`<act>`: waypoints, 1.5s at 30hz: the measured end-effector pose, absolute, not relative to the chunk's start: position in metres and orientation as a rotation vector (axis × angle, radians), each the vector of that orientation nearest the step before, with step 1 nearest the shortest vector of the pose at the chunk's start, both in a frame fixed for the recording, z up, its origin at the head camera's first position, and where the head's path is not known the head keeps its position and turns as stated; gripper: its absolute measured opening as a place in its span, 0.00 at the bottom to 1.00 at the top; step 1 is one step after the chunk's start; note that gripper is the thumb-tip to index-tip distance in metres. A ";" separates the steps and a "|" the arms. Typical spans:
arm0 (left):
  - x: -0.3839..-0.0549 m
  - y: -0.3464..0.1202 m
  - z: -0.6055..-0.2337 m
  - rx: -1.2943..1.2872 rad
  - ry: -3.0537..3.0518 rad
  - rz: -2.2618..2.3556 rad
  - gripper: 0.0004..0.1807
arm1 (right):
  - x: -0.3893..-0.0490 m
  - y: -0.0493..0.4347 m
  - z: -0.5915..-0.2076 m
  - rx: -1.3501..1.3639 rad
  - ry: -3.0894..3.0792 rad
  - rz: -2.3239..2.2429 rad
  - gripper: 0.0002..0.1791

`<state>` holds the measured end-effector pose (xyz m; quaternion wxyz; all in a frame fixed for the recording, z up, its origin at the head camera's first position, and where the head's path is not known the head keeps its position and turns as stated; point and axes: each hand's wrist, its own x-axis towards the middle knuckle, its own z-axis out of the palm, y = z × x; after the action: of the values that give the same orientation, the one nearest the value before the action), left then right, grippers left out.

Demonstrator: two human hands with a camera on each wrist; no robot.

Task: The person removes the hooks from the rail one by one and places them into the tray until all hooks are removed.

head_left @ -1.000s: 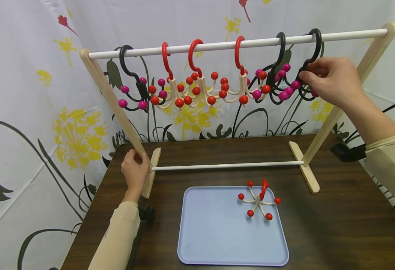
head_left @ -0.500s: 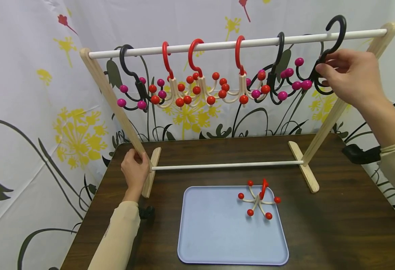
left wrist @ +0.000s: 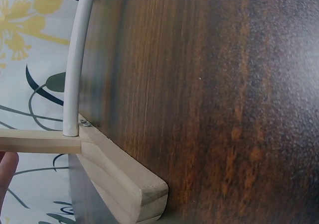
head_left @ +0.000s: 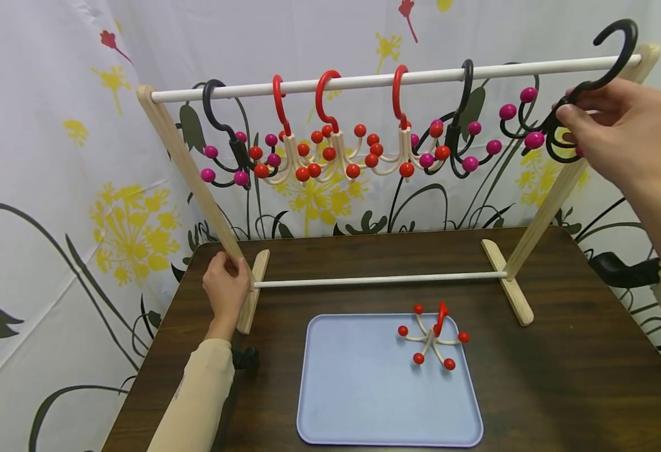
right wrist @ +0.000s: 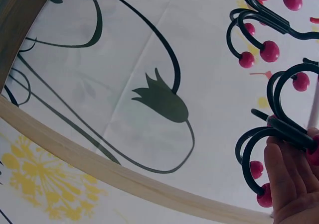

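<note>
My right hand (head_left: 624, 129) pinches the stem of a black octopus-style hanger (head_left: 550, 129) with pink balls on its curled arms. Its hook stands in front of the rack's right end, its tip above the white top rod (head_left: 505, 68). In the right wrist view the hanger's arms (right wrist: 286, 129) fan out over my fingers (right wrist: 286, 174). Low on the left, my left hand (head_left: 227, 282) grips the rack's wooden post (head_left: 194, 182). A fingertip (left wrist: 7, 167) shows against that post in the left wrist view.
Three red-hooked hangers (head_left: 336, 138) and two black ones (head_left: 460, 132) hang on the top rod. A blue tray (head_left: 364, 395) on the dark table (head_left: 567, 376) bears another red-hooked hanger (head_left: 433, 339). A patterned curtain (head_left: 53, 207) is behind.
My right hand has lifted the black hanger's hook off the rod and carried it right, toward the rack's right post. The left hand has stayed on the post.
</note>
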<state>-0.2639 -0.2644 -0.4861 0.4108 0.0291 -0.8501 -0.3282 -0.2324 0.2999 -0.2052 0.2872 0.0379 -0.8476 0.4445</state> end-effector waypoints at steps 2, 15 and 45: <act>-0.263 -0.264 -0.486 0.075 -2.137 -0.825 0.07 | -0.228 0.301 -0.205 0.111 -2.246 1.193 0.16; -0.264 -0.265 -0.487 0.079 -2.145 -0.818 0.07 | -0.180 0.306 -0.243 0.078 -2.337 1.010 0.19; -0.267 -0.266 -0.489 0.084 -2.138 -0.826 0.08 | -0.037 0.223 -0.454 0.025 -2.616 1.261 0.16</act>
<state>-0.2673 -0.2660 -0.4890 0.4113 0.0333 -0.8497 -0.3283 -0.0367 0.2227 -0.4538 0.1182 0.0087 -0.8944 0.4312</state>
